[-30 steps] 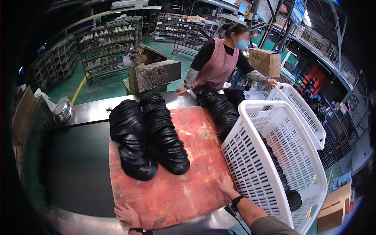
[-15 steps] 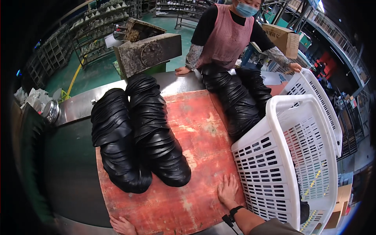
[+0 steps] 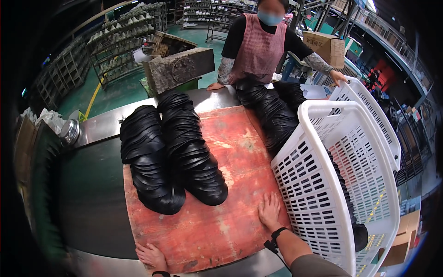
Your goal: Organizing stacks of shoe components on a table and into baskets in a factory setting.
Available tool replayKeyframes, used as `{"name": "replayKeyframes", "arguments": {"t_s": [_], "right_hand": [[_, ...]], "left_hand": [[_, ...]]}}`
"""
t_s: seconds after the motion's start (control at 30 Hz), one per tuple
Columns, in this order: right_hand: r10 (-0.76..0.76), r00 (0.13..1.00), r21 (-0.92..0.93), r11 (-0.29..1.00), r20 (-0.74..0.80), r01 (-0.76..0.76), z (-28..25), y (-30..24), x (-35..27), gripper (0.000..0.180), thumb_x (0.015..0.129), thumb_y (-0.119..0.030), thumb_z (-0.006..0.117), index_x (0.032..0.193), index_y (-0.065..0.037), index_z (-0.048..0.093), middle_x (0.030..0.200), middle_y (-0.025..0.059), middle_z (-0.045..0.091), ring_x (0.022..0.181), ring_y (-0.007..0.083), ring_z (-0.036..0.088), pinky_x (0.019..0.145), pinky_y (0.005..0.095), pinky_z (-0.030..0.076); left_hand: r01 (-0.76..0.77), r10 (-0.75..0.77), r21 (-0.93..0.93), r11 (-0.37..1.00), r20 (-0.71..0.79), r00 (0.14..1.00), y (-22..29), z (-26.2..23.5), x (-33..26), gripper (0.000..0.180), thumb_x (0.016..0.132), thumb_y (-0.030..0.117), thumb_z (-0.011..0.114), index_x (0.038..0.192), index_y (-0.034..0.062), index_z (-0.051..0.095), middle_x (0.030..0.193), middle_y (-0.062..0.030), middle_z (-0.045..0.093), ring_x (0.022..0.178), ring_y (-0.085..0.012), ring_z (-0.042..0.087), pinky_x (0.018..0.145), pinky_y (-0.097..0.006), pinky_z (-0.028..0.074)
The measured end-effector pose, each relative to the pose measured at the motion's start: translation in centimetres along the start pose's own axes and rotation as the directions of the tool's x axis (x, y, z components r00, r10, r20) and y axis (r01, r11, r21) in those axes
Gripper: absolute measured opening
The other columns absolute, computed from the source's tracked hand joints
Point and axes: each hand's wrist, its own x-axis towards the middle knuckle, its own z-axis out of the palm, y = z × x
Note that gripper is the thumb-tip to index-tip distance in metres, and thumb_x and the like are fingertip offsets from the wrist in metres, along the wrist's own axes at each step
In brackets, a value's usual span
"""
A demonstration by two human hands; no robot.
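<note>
My left hand [image 3: 151,257] rests on the near left edge of a worn red board [image 3: 230,231], fingers stretched out. My right hand [image 3: 270,210] lies flat near the board's right side, close to a white plastic basket [image 3: 310,184]; a dark band circles that wrist. Neither hand holds anything. Farther in on the board lie two long rows of overlapping black, curved, leather-like pieces, a left row [image 3: 147,161] and a right row [image 3: 189,147]. More such black pieces [image 3: 357,231] show inside the tilted basket.
Across the table a co-worker [image 3: 258,51] in a pink apron has one hand on the metal tabletop and the other on a second white basket [image 3: 378,117]. Another black row [image 3: 267,113] lies beside them. A dark green belt [image 3: 97,198] runs at left; a bulky grey machine [image 3: 180,69] stands behind.
The whole view has shifted slightly, and more of my left hand and its wrist shows. My right hand stays flat on the board. The black rows keep their places.
</note>
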Motion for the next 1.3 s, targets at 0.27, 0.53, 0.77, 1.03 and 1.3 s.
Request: {"name": "replayKeyframes", "arguments": {"t_s": [0.27,0.53,0.77,1.03,1.3], "right_hand": [[0.218,0.973,-0.076,0.974,0.078,-0.212,0.5,1.5,-3.3,0.068,0.101,-0.040,0.052,0.158,-0.005,0.036,0.161,0.0243,0.034,0.151,0.0423,0.028,0.123,0.0559,0.021],[0.269,0.959,-0.116,0.959,0.088,-0.258,-1.0,0.1,-3.2,0.069,0.098,-0.034,0.054,0.158,-0.007,0.035,0.161,0.0222,0.035,0.150,0.0411,0.029,0.121,0.0562,0.023],[0.247,0.965,-0.139,0.962,0.085,-0.234,-0.6,0.3,-3.3,0.066,0.099,-0.035,0.054,0.156,-0.006,0.038,0.160,0.0226,0.036,0.149,0.0418,0.030,0.120,0.0564,0.025],[0.223,0.972,-0.165,0.964,0.071,-0.209,0.2,-0.2,-2.8,0.063,0.101,-0.033,0.053,0.156,-0.005,0.038,0.160,0.0233,0.036,0.148,0.0421,0.031,0.121,0.0557,0.025],[0.223,0.974,-0.225,0.952,0.047,-0.208,0.3,1.2,-3.9,0.063,0.103,-0.035,0.050,0.157,-0.006,0.037,0.160,0.0238,0.036,0.149,0.0416,0.032,0.120,0.0553,0.027]], "left_hand": [[0.020,-0.019,-0.042,0.999,0.025,1.000,0.2,-1.1,0.2,0.062,0.099,0.034,0.056,0.152,0.0039,0.042,0.142,-0.0211,0.051,0.131,-0.0380,0.050,0.112,-0.050,0.036],[0.018,-0.012,-0.103,0.994,0.052,0.999,0.0,-1.4,0.2,0.064,0.097,0.033,0.056,0.150,0.0012,0.042,0.142,-0.0226,0.049,0.132,-0.0392,0.047,0.115,-0.051,0.034],[0.003,0.000,-0.112,0.994,0.031,1.000,0.5,-2.2,0.5,0.063,0.096,0.031,0.056,0.148,-0.0011,0.043,0.141,-0.0250,0.049,0.132,-0.0410,0.046,0.115,-0.053,0.032],[0.022,-0.020,-0.135,0.991,0.017,1.000,-0.3,-1.5,-0.1,0.064,0.093,0.031,0.060,0.146,-0.0012,0.044,0.140,-0.0250,0.049,0.132,-0.0407,0.046,0.114,-0.054,0.032],[0.018,-0.018,-0.114,0.993,0.003,1.000,0.0,-1.0,0.7,0.070,0.089,0.037,0.062,0.146,0.0000,0.045,0.140,-0.0262,0.050,0.134,-0.0408,0.044,0.118,-0.055,0.028]]}}
